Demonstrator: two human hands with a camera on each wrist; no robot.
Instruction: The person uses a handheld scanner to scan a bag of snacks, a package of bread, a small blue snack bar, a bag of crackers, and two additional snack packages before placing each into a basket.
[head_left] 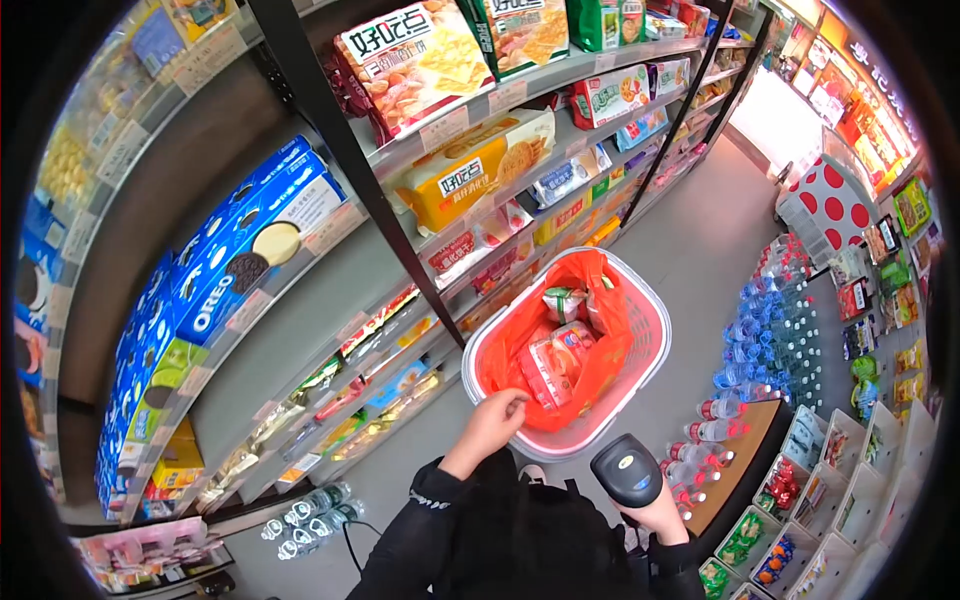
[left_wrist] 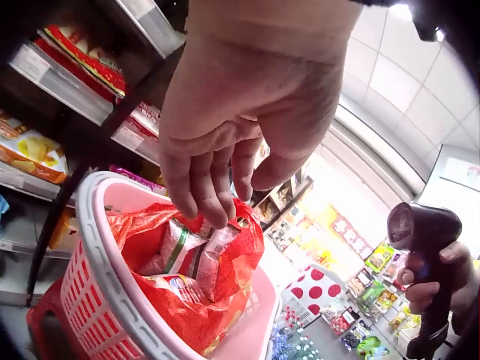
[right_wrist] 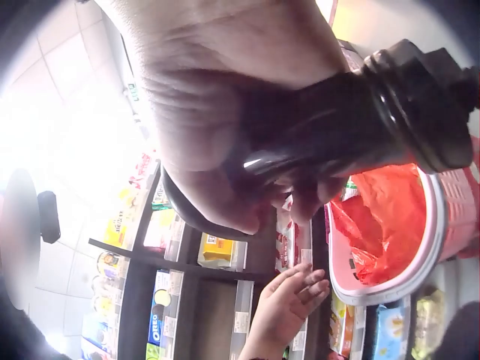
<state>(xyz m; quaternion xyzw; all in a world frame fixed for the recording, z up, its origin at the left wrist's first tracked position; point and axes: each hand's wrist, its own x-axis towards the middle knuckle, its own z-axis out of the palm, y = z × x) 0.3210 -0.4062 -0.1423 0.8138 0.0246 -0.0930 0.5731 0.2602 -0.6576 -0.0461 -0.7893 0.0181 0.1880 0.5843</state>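
My left hand (head_left: 488,428) hangs over the near rim of a pink basket (head_left: 652,318) with a grey-white edge, fingers loosely curled and holding nothing. Lining the basket is a red plastic bag (head_left: 612,352), its mouth spread wide. Inside lie a red-and-white package (head_left: 556,366) and a green-and-white packet (head_left: 564,302). In the left wrist view, the fingertips overlap the bag's opening. My right hand (head_left: 660,517) grips the handle of a black barcode scanner (head_left: 628,474), to the right of the basket. That handle (right_wrist: 330,124) crosses the palm in the right wrist view.
Shelves with biscuit packs and blue Oreo boxes (head_left: 235,265) rise on the left. Bottled water (head_left: 765,330) stands on the floor to the right, beside bins of small snacks (head_left: 790,490). A red stool (left_wrist: 49,322) shows under the basket.
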